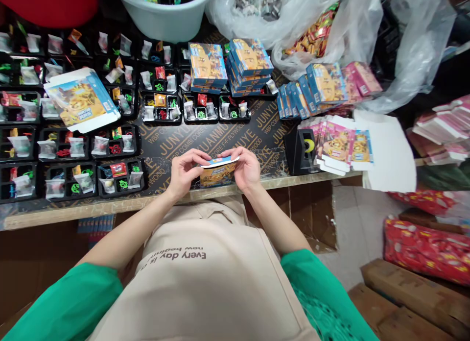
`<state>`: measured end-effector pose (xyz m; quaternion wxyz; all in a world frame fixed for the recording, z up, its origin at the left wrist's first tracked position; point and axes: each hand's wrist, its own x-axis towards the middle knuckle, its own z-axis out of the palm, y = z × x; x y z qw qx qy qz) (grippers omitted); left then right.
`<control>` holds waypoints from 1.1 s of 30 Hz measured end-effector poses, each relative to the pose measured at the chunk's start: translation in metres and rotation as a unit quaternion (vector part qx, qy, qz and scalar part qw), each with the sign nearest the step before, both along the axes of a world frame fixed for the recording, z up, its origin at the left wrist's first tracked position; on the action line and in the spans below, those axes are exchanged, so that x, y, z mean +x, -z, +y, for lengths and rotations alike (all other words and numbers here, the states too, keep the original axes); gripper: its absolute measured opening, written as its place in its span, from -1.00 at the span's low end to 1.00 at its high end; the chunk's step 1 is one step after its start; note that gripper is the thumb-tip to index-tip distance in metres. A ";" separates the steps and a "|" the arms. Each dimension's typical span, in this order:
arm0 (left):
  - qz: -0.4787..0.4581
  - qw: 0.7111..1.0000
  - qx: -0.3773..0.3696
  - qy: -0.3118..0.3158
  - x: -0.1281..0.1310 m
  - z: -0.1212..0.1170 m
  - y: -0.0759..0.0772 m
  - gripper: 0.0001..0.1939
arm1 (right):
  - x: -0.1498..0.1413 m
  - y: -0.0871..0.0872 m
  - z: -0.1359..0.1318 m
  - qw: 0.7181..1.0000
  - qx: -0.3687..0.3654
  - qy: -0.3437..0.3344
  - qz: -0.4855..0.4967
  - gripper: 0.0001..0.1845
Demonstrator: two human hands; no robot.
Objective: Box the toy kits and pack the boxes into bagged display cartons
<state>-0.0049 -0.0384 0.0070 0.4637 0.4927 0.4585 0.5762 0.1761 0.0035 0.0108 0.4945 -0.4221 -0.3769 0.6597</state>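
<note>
Close to the table's front edge, a small blue-and-yellow printed cardboard box (218,176) stands between my two hands, its blue-and-white top flap raised toward me. My left hand (186,171) grips the box's left end, thumb in front and fingers along the flap. On the other end, my right hand (247,168) holds the right side, its fingertips on the flap. The inside of the box is hidden. Behind it lie black compartment trays (198,109) filled with small wrapped sweets and coloured plastic bits.
Stacked finished-looking boxes (249,61) stand at the back. A flattened carton (82,100) lies across trays on the left. To the right are a black tape dispenser (301,152) and flat pink cartons (335,144). A pale tub (165,17) and plastic bags (312,35) line the back.
</note>
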 end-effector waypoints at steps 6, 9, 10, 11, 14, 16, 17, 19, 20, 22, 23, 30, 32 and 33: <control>0.192 0.981 0.036 0.014 -0.011 0.001 -0.023 -0.89 | 0.019 0.004 0.002 0.981 0.135 -0.031 -0.135 -0.79; 0.187 0.982 -0.014 0.015 -0.011 0.005 -0.029 -0.83 | 0.022 -0.001 0.005 0.976 0.131 -0.045 -0.165 -0.72; 0.170 0.985 -0.028 0.021 -0.011 0.007 -0.029 -0.82 | 0.022 -0.003 0.006 0.979 0.119 -0.049 -0.161 -0.71; 0.152 0.987 -0.035 0.027 -0.012 0.008 -0.029 -0.82 | 0.022 -0.004 0.007 0.981 0.108 -0.052 -0.155 -0.71; 0.134 0.990 -0.013 0.034 -0.012 0.008 -0.028 -0.84 | 0.022 -0.007 0.009 0.987 0.090 -0.057 -0.123 -0.73; 0.173 0.984 0.026 0.037 -0.012 0.004 -0.029 -0.86 | 0.023 -0.007 0.010 0.989 0.086 -0.065 -0.105 -0.72; 0.201 0.978 0.050 0.039 -0.012 0.002 -0.029 -0.86 | 0.024 -0.006 0.010 0.989 0.084 -0.069 -0.102 -0.72; 0.260 0.959 0.099 0.042 -0.012 -0.003 -0.029 -0.86 | 0.027 -0.005 0.011 0.987 0.087 -0.078 -0.107 -0.70; 0.288 0.949 0.120 0.039 -0.013 -0.005 -0.027 -0.87 | 0.029 -0.004 0.011 0.986 0.094 -0.081 -0.111 -0.70; 0.335 0.930 0.149 0.022 -0.014 -0.008 -0.025 -0.84 | 0.031 -0.003 0.012 0.980 0.124 -0.097 -0.119 -0.71; 0.355 0.922 0.155 0.009 -0.015 -0.008 -0.024 -0.80 | 0.031 -0.003 0.011 0.975 0.146 -0.110 -0.125 -0.71; 0.494 0.849 0.157 0.102 0.006 -0.007 -0.031 -0.60 | 0.050 -0.011 -0.010 0.899 0.321 -0.114 -0.275 -0.82; 0.517 0.830 0.156 0.137 0.010 -0.005 -0.032 -0.56 | 0.079 -0.014 -0.016 0.883 0.329 -0.041 -0.332 -0.77; 0.520 0.828 0.161 0.135 0.009 -0.002 -0.033 -0.57 | 0.099 -0.014 -0.018 0.873 0.317 0.032 -0.370 -0.73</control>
